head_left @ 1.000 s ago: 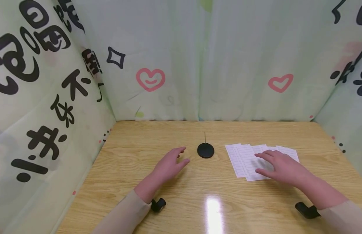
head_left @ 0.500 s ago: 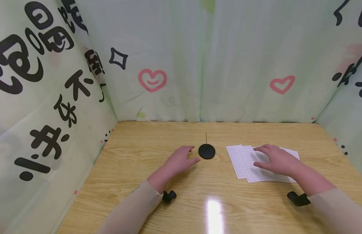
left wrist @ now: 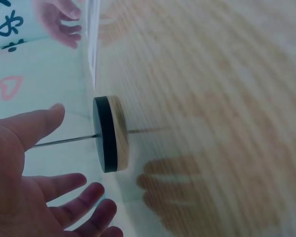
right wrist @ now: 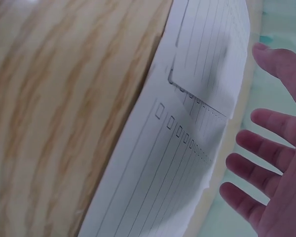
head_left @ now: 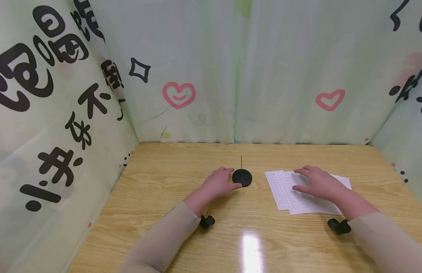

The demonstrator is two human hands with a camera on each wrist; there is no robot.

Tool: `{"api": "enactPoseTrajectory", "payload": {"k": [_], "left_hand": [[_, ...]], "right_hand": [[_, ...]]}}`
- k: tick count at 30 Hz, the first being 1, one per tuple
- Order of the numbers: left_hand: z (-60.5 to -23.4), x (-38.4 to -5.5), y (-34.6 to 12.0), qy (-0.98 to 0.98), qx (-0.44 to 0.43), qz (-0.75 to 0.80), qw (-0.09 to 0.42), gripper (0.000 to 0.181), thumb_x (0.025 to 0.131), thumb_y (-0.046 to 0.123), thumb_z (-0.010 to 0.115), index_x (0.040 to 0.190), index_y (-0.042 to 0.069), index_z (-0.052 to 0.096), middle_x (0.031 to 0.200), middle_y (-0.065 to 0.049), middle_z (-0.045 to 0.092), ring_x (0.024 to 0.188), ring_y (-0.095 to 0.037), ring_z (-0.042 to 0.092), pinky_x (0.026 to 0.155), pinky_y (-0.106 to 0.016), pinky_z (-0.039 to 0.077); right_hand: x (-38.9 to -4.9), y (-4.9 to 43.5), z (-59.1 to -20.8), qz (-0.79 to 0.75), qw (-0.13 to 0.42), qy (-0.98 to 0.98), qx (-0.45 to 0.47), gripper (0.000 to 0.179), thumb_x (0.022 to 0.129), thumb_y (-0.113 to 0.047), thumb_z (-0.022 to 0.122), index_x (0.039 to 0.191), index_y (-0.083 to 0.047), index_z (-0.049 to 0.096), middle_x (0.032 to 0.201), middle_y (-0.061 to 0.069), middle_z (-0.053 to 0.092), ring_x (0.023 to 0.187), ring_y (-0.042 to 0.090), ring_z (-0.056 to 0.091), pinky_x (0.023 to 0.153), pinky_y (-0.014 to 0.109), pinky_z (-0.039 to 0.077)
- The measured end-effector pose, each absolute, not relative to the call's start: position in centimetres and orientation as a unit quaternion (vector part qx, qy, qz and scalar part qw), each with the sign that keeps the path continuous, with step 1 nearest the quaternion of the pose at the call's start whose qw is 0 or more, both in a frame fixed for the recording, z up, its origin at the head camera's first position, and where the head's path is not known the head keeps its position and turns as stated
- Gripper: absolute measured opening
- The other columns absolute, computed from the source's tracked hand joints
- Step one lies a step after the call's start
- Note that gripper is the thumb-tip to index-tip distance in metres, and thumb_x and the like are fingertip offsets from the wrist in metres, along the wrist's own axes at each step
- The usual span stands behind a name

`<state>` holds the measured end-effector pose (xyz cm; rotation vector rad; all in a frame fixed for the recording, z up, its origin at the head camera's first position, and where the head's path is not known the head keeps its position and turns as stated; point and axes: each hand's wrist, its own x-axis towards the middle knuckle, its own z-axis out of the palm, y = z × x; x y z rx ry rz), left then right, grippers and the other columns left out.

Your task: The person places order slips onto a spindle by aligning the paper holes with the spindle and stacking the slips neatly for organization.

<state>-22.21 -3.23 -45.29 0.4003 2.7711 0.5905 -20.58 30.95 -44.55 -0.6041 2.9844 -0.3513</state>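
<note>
A round black base with a thin upright metal rod (head_left: pixel 242 178) stands on the table near its middle; in the left wrist view the black disc (left wrist: pixel 107 136) shows edge-on. My left hand (head_left: pixel 220 184) is at its left side, thumb and fingers spread around the near and left edge; the left wrist view shows a gap between the fingers and the disc. Several overlapping sheets of lined paper (head_left: pixel 279 193) lie to the right. Over them hovers my right hand (head_left: pixel 318 184), fingers apart and holding nothing. Small printed checkboxes show on the sheets (right wrist: pixel 163 143) in the right wrist view.
The wooden table (head_left: pixel 170 167) is bounded by a printed curtain (head_left: pixel 275 76) at the back and more fabric (head_left: pixel 54 125) at the left and right. A bright light reflection lies on the front of the tabletop.
My left hand has moved right and slightly forward, from beside the black base to its edge. My right hand has shifted slightly left above the sheets. The base and papers stay in place.
</note>
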Motion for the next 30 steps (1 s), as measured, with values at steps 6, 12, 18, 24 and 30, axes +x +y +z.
{"api": "enactPoseTrajectory", "payload": {"k": [6,12,18,24,30], "left_hand": [[-45.5,-22.6,-2.7,0.965,0.133,0.178,0.142,0.076,0.089,0.056,0.066,0.150,0.016,0.044,0.146,-0.010,0.047,0.133,-0.031,0.044,0.108,-0.047,0.036],[-45.6,-22.6,-2.2,0.965,0.136,0.167,0.149,0.076,0.087,0.055,0.070,0.148,0.016,0.048,0.142,-0.011,0.050,0.129,-0.030,0.047,0.104,-0.046,0.040],[-45.5,-22.9,-1.8,0.968,0.133,0.159,0.141,0.075,0.085,0.055,0.072,0.146,0.017,0.050,0.137,-0.010,0.052,0.124,-0.029,0.049,0.100,-0.044,0.043],[-45.4,-23.3,-1.7,0.968,0.141,0.149,0.142,0.075,0.085,0.055,0.072,0.147,0.018,0.049,0.138,-0.009,0.051,0.124,-0.028,0.049,0.100,-0.044,0.043],[-45.7,-23.7,-1.9,0.968,0.145,0.151,0.140,0.075,0.084,0.053,0.073,0.147,0.020,0.049,0.139,-0.009,0.049,0.124,-0.029,0.047,0.101,-0.044,0.042]], "right_hand": [[-21.3,31.0,-45.5,-0.102,0.020,0.973,-0.207,0.071,0.081,-0.046,0.078,0.125,0.008,0.061,0.115,0.027,0.059,0.107,0.048,0.055,0.090,0.060,0.043],[-21.5,31.0,-45.9,-0.094,0.029,0.977,-0.191,0.072,0.082,-0.048,0.077,0.126,0.007,0.061,0.115,0.026,0.058,0.105,0.047,0.055,0.086,0.061,0.044],[-22.1,31.1,-46.0,-0.082,0.030,0.979,-0.183,0.071,0.083,-0.048,0.075,0.127,0.006,0.060,0.115,0.025,0.058,0.106,0.046,0.054,0.086,0.061,0.043],[-22.5,31.0,-46.0,-0.076,0.049,0.980,-0.177,0.073,0.084,-0.049,0.073,0.129,0.006,0.059,0.116,0.025,0.057,0.106,0.046,0.054,0.086,0.062,0.042],[-22.7,30.7,-45.8,-0.074,0.052,0.980,-0.176,0.071,0.083,-0.050,0.074,0.128,0.004,0.060,0.115,0.024,0.057,0.107,0.045,0.053,0.086,0.061,0.042]]}}
